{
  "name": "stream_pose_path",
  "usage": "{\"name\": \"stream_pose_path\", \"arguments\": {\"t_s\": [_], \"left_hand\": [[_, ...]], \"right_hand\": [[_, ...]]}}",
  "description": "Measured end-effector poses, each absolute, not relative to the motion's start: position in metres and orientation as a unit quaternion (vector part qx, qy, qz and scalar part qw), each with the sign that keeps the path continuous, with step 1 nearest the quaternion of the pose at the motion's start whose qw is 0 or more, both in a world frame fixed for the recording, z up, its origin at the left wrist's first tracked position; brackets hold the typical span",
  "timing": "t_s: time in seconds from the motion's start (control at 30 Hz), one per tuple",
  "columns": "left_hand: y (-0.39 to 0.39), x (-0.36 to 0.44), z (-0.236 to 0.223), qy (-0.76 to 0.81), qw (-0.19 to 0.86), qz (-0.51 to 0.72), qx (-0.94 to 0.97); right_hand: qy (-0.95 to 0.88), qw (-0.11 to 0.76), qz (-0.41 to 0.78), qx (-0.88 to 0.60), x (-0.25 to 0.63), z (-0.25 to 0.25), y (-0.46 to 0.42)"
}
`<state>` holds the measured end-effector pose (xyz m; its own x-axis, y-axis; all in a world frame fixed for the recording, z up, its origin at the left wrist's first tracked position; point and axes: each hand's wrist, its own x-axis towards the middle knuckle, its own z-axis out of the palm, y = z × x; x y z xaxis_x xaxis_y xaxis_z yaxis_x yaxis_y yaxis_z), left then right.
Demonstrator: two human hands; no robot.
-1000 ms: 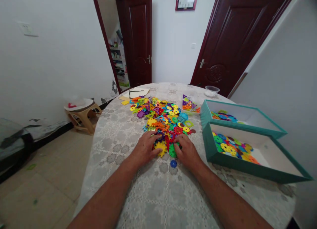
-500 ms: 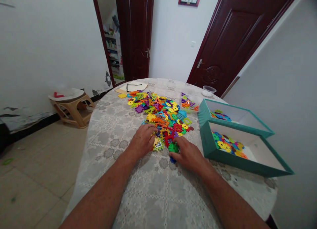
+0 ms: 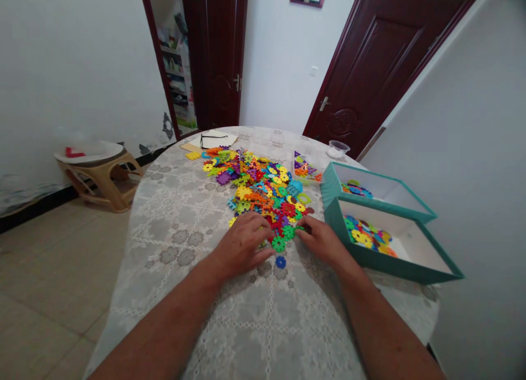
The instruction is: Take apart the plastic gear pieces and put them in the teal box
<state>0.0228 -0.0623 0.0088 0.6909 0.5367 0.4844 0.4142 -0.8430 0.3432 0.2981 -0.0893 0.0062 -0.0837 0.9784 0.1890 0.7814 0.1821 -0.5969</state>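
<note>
A heap of colourful plastic interlocking pieces [image 3: 252,191], many gear-shaped, lies on the table. My left hand [image 3: 242,242] is over its near edge, thumb and fingers apart, beside a green gear-shaped piece [image 3: 278,244]. Some pieces under that hand are hidden. At the heap's right side my right hand [image 3: 320,238] pinches a green piece [image 3: 301,228], partly covered by the fingertips. Between the hands lies another green gear-shaped piece [image 3: 289,233]. A small blue gear-shaped piece [image 3: 280,262] rests alone on the tablecloth, nearest to me.
Two teal boxes [image 3: 400,253] holding more pieces stand at the right. A clear tray [image 3: 307,174] of small pieces and a clear bowl [image 3: 338,148] sit farther back. Eyeglasses [image 3: 213,138] lie at the far left. A stool [image 3: 104,174] stands left of the table [image 3: 160,292].
My left hand has moved right, toward the green pieces. My right hand has shifted off the green gear-shaped piece to the right, so the green and blue pieces now show.
</note>
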Motion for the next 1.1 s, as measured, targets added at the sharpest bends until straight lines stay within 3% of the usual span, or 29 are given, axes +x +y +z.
{"name": "stream_pose_path", "arguments": {"t_s": [0.23,0.43,0.9,1.1], "left_hand": [[-0.075,0.046,-0.001,0.248,0.042,0.197,0.947],[-0.076,0.051,-0.007,0.286,0.031,0.177,0.941],[-0.074,0.049,-0.005,0.344,0.022,0.165,0.924],[-0.076,0.049,0.0,0.368,0.014,0.156,0.916]], "right_hand": [[-0.705,0.287,0.202,-0.616,0.3,-0.013,-0.082],[-0.735,0.259,0.125,-0.614,0.29,-0.018,-0.082],[-0.696,0.23,0.234,-0.638,0.277,-0.004,-0.088],[-0.718,0.223,0.191,-0.631,0.278,-0.005,-0.086]]}}
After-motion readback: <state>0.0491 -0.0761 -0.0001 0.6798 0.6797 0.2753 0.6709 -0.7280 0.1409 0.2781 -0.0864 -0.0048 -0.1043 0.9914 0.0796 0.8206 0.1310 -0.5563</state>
